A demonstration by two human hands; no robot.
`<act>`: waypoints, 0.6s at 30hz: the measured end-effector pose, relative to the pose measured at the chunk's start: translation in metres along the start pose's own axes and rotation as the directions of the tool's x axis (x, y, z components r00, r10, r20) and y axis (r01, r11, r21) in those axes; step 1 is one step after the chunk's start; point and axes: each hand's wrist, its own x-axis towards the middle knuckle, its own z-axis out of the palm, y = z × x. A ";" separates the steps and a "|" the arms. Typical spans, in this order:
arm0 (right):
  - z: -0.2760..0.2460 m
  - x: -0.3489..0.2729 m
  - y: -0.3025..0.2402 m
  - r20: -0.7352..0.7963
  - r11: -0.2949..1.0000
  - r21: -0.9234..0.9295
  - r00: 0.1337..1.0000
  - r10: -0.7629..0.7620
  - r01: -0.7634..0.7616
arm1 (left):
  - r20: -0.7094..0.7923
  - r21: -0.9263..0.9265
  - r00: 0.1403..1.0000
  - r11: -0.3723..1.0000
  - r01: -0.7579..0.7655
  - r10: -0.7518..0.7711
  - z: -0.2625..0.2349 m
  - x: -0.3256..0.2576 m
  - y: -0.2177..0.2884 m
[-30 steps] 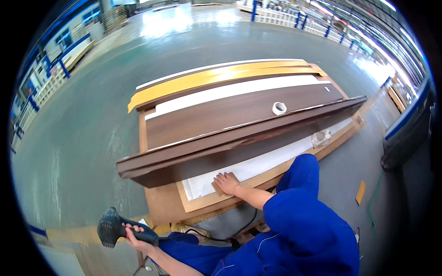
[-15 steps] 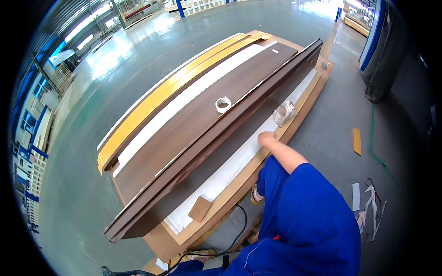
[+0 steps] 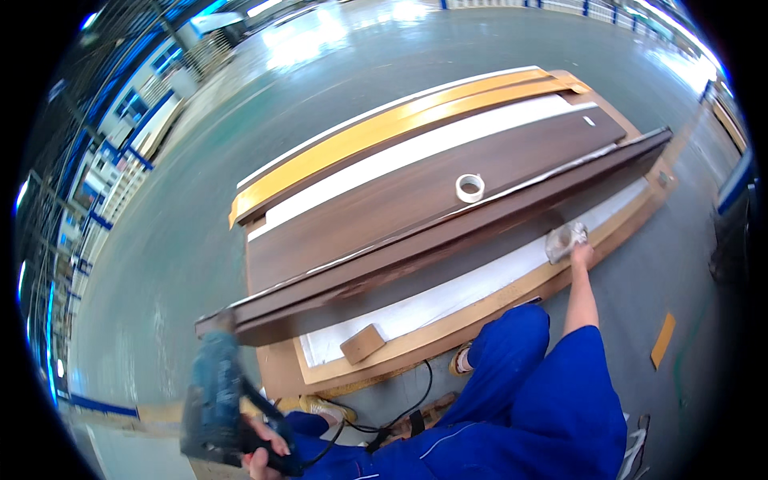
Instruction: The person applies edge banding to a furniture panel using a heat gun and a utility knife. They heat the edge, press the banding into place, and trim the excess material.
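Clear plastic bag [image 3: 565, 240], crumpled and holding something small I cannot make out, lies at the far right end of the stacked door panels, on the white sheet [image 3: 448, 300] beside the light wood frame edge [image 3: 480, 308]. Right hand [image 3: 581, 254] is stretched out to it, fingers curled down onto the bag; whether it is truly gripped or only touched I cannot tell. Left hand [image 3: 268, 448] is closed tight around the handle of a dark green power tool [image 3: 212, 400], held low at the near left, blurred, with a black cable [image 3: 400, 408] trailing from it across the floor.

Counted: one bag, one power tool, one roll of white tape [image 3: 470, 188] lying flat on the dark brown panel [image 3: 384, 204], one small wooden block [image 3: 362, 343] on the white sheet near the left end, one long dark brown moulding [image 3: 448, 232] laid slantwise over the stack, one yellow-edged panel [image 3: 376, 132] at the far side, and two hands, both the person's own
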 end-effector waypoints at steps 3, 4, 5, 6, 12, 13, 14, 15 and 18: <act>0.013 -0.012 -0.001 -0.005 0.994 0.047 0.995 -0.100 0.100 | -0.145 -0.009 0.982 0.992 0.123 -0.123 0.011 -0.011 -0.017; 0.022 -0.013 -0.002 -0.020 0.984 0.100 0.989 -0.149 0.150 | -0.140 -0.009 0.977 0.987 0.160 -0.160 0.014 -0.013 -0.019; 0.012 -0.002 0.005 -0.082 0.974 0.104 0.978 -0.193 0.201 | -0.095 -0.066 0.973 0.976 0.206 -0.212 0.015 0.003 -0.029; 0.019 0.000 0.006 -0.101 0.960 0.113 0.964 -0.247 0.258 | -0.086 -0.101 0.962 0.963 0.251 -0.260 0.021 0.008 -0.029; 0.034 -0.048 -0.050 0.005 0.997 0.068 1.000 0.026 -0.027 | -0.064 -0.080 0.973 0.973 0.215 -0.220 0.030 0.020 -0.018; 0.029 -0.047 -0.052 0.010 0.996 0.084 1.000 0.001 -0.002 | -0.058 -0.063 0.977 0.977 0.203 -0.207 0.031 0.023 -0.017; 0.024 -0.047 -0.046 0.014 0.996 0.086 1.000 -0.017 0.016 | -0.053 -0.065 0.977 0.977 0.203 -0.207 0.031 0.024 -0.019; 0.026 -0.043 -0.043 0.046 0.999 0.046 0.999 -0.021 0.019 | -0.047 -0.067 0.977 0.977 0.204 -0.207 0.030 0.027 -0.021; 0.026 -0.047 -0.041 0.052 0.997 -0.060 0.998 -0.044 0.047 | -0.037 -0.052 0.969 0.968 0.244 -0.246 0.021 0.027 -0.030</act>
